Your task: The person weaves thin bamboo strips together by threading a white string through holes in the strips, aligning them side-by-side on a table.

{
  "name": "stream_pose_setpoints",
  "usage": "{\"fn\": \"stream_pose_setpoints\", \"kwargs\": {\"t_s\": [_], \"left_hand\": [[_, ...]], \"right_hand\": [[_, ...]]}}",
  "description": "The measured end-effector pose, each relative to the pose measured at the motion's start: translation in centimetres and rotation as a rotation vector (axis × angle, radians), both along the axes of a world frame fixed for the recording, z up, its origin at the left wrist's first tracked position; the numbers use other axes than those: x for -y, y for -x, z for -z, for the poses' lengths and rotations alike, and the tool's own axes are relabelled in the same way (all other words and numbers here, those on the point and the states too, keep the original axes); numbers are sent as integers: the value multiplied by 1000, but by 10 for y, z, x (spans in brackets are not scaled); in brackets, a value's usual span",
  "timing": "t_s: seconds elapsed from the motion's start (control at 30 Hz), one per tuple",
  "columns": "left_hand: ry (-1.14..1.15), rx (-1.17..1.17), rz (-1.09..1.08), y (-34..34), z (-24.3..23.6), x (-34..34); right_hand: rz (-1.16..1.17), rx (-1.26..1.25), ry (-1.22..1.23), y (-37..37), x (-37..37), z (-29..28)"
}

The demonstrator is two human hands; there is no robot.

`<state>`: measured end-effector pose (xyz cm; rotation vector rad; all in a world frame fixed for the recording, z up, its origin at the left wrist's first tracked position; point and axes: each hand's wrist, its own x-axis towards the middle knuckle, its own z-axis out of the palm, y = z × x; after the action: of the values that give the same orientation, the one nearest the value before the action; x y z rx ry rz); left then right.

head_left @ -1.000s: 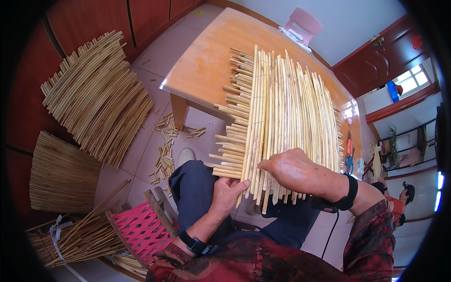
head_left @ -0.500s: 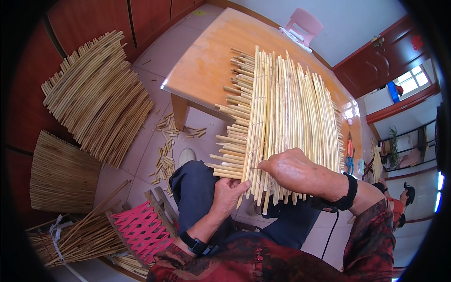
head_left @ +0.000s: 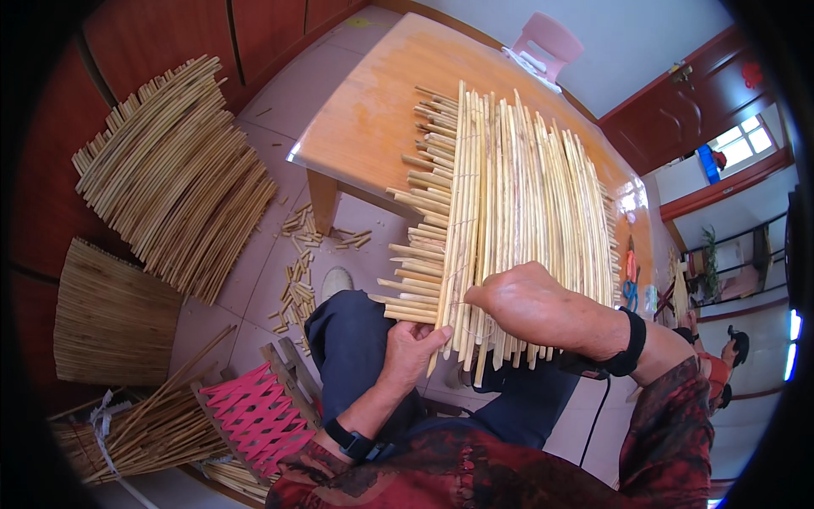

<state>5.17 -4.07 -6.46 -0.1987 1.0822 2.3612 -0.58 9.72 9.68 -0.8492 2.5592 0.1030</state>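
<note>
A mat of pale plant stalks (head_left: 526, 195), laid side by side, rests on the wooden table and overhangs its near edge. Crosswise stalks (head_left: 420, 263) lie under it and poke out on the left. My left hand (head_left: 409, 349) grips the mat's near left corner, thumb on the outermost stalk and fingers beneath. Over the near part of the mat, my right hand (head_left: 526, 307) is closed, thumb and fingers pinched close to the left border. What it pinches is too small to make out. Thin binding lines cross the stalks along that border.
The wooden table (head_left: 356, 127) has scissors (head_left: 630, 293) with blue handles on its right side. Two stalk mats lean on the cabinets at left, the larger mat (head_left: 174, 178) farther back. Cut stalk pieces (head_left: 297, 293) litter the floor. A pink-strapped stool (head_left: 254, 407) stands beside a stalk bundle (head_left: 144, 433).
My right hand has shifted very slightly, turning a little upward over the mat. My left hand and the mat stay in place.
</note>
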Motion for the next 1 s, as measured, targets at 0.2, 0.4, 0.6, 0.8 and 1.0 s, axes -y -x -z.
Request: {"fn": "stream_pose_setpoints", "kwargs": {"t_s": [0.2, 0.4, 0.6, 0.8, 1.0], "left_hand": [[-2, 13, 17, 1, 4, 2], [-5, 23, 27, 2, 4, 1], [-25, 26, 42, 1, 5, 2], [-48, 48, 33, 0, 5, 1], [-15, 37, 37, 0, 8, 2]], "right_hand": [[266, -63, 228, -1, -11, -11], [229, 39, 184, -10, -19, 7], [323, -3, 241, -30, -33, 38], [310, -32, 317, -30, -40, 46], [313, 9, 305, -25, -42, 43]]}}
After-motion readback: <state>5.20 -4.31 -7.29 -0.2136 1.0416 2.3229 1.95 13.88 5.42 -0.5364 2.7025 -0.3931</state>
